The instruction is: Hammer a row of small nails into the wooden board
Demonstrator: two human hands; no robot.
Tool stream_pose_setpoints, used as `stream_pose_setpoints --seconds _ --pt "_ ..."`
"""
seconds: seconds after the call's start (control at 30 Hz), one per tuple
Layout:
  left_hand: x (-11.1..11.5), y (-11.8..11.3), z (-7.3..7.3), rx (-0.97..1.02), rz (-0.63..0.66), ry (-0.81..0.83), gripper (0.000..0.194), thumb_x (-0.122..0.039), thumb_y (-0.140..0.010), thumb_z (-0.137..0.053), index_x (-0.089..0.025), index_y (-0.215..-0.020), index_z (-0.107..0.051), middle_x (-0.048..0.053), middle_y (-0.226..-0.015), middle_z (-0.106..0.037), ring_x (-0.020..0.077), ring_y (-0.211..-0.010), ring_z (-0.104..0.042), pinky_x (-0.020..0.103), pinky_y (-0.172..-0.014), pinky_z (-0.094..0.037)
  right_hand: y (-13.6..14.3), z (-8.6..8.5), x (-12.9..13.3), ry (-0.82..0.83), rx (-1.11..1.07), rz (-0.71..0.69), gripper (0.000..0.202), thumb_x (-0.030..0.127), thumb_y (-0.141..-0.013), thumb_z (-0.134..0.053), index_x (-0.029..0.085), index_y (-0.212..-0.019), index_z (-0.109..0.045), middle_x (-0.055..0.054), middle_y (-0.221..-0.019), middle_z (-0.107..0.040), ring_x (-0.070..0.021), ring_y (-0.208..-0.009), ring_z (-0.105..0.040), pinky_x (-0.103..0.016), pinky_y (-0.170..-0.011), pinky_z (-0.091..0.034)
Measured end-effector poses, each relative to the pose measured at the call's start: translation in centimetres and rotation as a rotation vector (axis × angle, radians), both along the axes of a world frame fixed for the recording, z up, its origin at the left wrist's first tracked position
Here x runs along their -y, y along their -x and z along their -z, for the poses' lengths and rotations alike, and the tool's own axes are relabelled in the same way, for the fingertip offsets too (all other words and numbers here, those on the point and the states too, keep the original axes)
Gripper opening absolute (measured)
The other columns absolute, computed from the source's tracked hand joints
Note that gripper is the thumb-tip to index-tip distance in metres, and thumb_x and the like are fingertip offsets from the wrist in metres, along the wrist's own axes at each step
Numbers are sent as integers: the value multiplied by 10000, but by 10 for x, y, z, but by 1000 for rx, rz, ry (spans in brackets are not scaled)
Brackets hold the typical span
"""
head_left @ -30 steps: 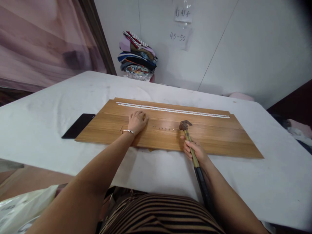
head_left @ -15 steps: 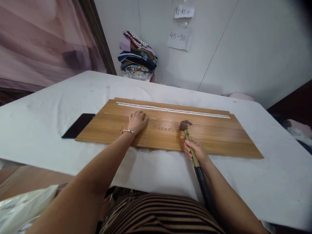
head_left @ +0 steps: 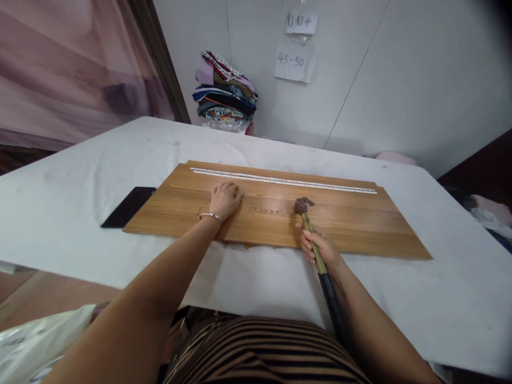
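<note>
A wooden board [head_left: 360, 224] with two white strips [head_left: 280, 181] along its far side lies on the white table. My left hand [head_left: 226, 199] rests on the board left of its middle, palm down, fingers bent and close together; whatever may be under them is hidden. My right hand [head_left: 320, 248] is wrapped round the handle of a claw hammer [head_left: 319, 259], whose rusty head is over the board. Several small nails [head_left: 272, 211] form a row between my left hand and the hammer head. One more nail [head_left: 198, 211] is beside my left wrist.
A black flat object [head_left: 128, 208] lies at the board's left end. Folded clothes [head_left: 228, 96] are stacked beyond the far edge of the white table [head_left: 60, 186]. Paper signs [head_left: 294, 61] hang on the wall. A plastic bag [head_left: 44, 341] is at the lower left.
</note>
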State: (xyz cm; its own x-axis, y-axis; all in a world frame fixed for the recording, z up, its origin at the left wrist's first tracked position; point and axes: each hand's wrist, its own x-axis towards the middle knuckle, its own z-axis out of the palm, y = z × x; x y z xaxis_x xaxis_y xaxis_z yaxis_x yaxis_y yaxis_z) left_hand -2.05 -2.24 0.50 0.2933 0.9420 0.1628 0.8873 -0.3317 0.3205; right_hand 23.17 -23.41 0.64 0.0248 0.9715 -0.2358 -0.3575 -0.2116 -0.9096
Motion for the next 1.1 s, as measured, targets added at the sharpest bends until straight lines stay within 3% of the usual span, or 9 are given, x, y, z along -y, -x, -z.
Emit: stream_pose_setpoints --seconds 1.1 --pt "0 0 0 -3 9 -1 376 -384 -970 -473 -229 -1228 -698 108 -1459 -613 312 -1377 -509 481 -1171 -356 0 2 0 -5 -4 12 412 454 -777 -771 210 -1076 -626 116 -528 -456 -74 -332 -342 -188 -283 -282"
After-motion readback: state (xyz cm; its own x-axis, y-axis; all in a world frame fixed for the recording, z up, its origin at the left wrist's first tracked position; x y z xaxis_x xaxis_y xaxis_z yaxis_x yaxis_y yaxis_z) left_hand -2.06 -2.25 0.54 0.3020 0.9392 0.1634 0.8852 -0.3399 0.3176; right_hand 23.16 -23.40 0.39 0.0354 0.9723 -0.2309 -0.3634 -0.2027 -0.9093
